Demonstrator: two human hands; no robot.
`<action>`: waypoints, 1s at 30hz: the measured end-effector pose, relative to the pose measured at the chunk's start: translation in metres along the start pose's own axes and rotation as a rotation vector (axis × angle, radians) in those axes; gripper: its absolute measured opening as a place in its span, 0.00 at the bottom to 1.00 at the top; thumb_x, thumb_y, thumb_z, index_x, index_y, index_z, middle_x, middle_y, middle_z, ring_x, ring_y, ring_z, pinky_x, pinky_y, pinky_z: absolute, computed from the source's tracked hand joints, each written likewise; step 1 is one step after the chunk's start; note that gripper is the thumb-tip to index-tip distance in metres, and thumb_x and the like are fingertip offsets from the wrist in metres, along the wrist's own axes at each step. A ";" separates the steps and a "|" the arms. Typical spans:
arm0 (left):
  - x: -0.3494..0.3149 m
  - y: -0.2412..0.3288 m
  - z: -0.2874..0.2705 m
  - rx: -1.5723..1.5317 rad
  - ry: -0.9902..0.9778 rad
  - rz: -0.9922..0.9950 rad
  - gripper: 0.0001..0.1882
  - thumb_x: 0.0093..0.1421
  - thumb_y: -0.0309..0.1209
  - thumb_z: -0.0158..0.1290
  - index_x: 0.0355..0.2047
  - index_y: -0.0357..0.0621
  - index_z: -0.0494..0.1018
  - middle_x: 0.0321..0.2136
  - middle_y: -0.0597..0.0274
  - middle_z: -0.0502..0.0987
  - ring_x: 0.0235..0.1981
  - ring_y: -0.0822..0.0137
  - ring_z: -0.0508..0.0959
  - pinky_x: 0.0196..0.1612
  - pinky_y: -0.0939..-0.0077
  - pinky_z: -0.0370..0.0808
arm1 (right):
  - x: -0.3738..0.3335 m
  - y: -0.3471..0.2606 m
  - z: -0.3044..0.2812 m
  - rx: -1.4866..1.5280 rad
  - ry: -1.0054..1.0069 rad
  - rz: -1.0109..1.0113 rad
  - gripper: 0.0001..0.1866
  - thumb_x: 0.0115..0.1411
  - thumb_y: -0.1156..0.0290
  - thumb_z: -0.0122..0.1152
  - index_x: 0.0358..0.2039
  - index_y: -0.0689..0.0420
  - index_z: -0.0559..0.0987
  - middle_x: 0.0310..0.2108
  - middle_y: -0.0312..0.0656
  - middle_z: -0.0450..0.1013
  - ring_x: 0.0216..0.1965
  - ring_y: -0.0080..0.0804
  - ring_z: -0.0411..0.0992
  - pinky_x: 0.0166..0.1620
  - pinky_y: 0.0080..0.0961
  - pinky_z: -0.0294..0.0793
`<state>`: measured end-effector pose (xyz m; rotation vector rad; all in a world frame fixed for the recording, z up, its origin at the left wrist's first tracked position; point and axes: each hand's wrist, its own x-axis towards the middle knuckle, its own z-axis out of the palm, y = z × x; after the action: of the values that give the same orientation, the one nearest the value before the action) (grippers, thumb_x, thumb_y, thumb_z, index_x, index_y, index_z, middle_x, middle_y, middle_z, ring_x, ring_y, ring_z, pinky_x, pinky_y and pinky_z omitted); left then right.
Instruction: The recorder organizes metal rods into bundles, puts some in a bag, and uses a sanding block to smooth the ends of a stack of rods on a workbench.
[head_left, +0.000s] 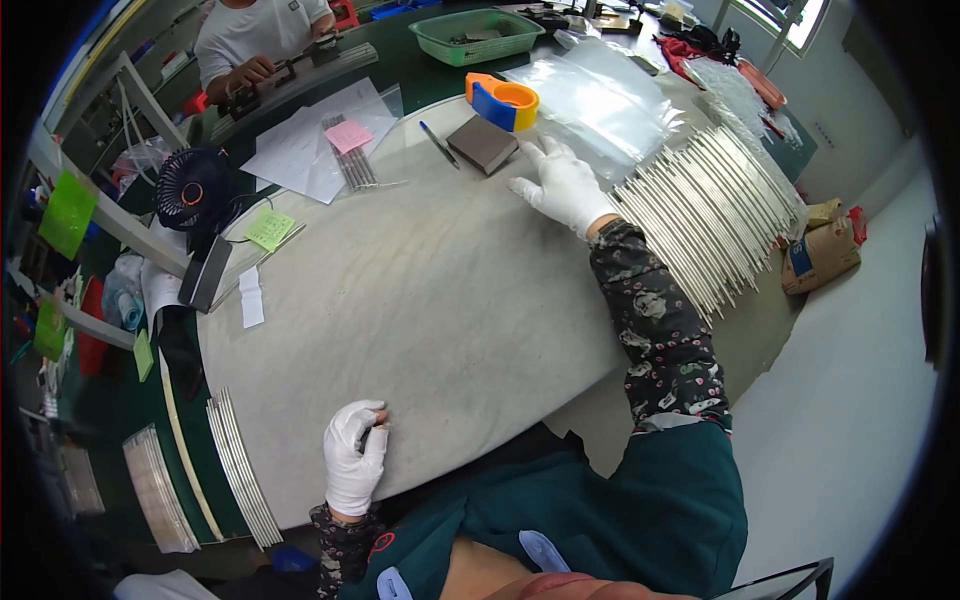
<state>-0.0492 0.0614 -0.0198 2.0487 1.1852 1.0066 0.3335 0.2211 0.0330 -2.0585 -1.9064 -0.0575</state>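
Observation:
My right hand [565, 187], in a white glove, reaches over the right part of the grey tabletop [420, 300] with fingers spread and nothing in them. Just left of its fingertips lies a dark brown block [483, 145]. Beyond them stands an orange and blue tape dispenser [506, 102] with yellow tape. My left hand [355, 458], also gloved but with bare fingertips, rests at the near edge of the tabletop. Its fingers are curled in toward the thumb; whether something is inside is hidden. To its left lies a row of thin metal rods [243, 470].
Many metal rods [705, 215] lie side by side at the right, below clear plastic bags [600, 105]. A pen [438, 145], papers [300, 150], and a small black fan [195, 188] sit at the left. Across the table, a person [262, 45] works near a green basket [475, 38].

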 end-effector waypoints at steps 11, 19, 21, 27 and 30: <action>-0.001 0.001 -0.001 -0.029 -0.047 -0.015 0.08 0.51 0.19 0.50 0.34 0.37 0.72 0.37 0.54 0.75 0.38 0.61 0.75 0.44 0.71 0.71 | -0.120 0.131 -0.034 -0.512 0.093 0.451 0.13 0.54 0.64 0.57 0.34 0.60 0.77 0.33 0.48 0.73 0.38 0.43 0.73 0.39 0.37 0.75; 0.003 0.002 0.000 -0.018 -0.048 -0.007 0.09 0.51 0.18 0.50 0.34 0.37 0.72 0.38 0.55 0.75 0.38 0.62 0.75 0.45 0.72 0.70 | -0.110 0.129 -0.014 -0.613 0.217 0.529 0.13 0.53 0.63 0.59 0.28 0.62 0.77 0.31 0.47 0.73 0.35 0.42 0.73 0.36 0.36 0.75; 0.002 0.001 0.000 -0.017 -0.043 -0.001 0.09 0.51 0.18 0.50 0.34 0.38 0.72 0.38 0.55 0.75 0.38 0.62 0.75 0.45 0.72 0.70 | -0.109 0.130 -0.013 -0.612 0.211 0.540 0.13 0.53 0.62 0.59 0.27 0.62 0.77 0.31 0.47 0.73 0.35 0.42 0.73 0.36 0.36 0.75; 0.000 0.005 -0.003 0.032 -0.036 0.028 0.09 0.49 0.19 0.53 0.33 0.39 0.72 0.36 0.53 0.76 0.36 0.57 0.76 0.42 0.68 0.72 | -0.109 0.124 -0.012 -0.553 0.212 0.553 0.15 0.54 0.60 0.59 0.29 0.61 0.77 0.31 0.47 0.73 0.35 0.42 0.72 0.37 0.37 0.74; -0.003 0.003 0.000 0.003 -0.025 -0.004 0.08 0.49 0.20 0.53 0.32 0.39 0.72 0.36 0.53 0.76 0.36 0.56 0.76 0.43 0.67 0.72 | -0.113 0.129 -0.004 -0.561 0.232 0.559 0.15 0.54 0.60 0.58 0.29 0.60 0.76 0.30 0.46 0.73 0.36 0.42 0.72 0.37 0.37 0.73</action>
<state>-0.0488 0.0580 -0.0187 2.0546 1.1786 0.9746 0.4485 0.1049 -0.0196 -2.7253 -1.2060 -0.7292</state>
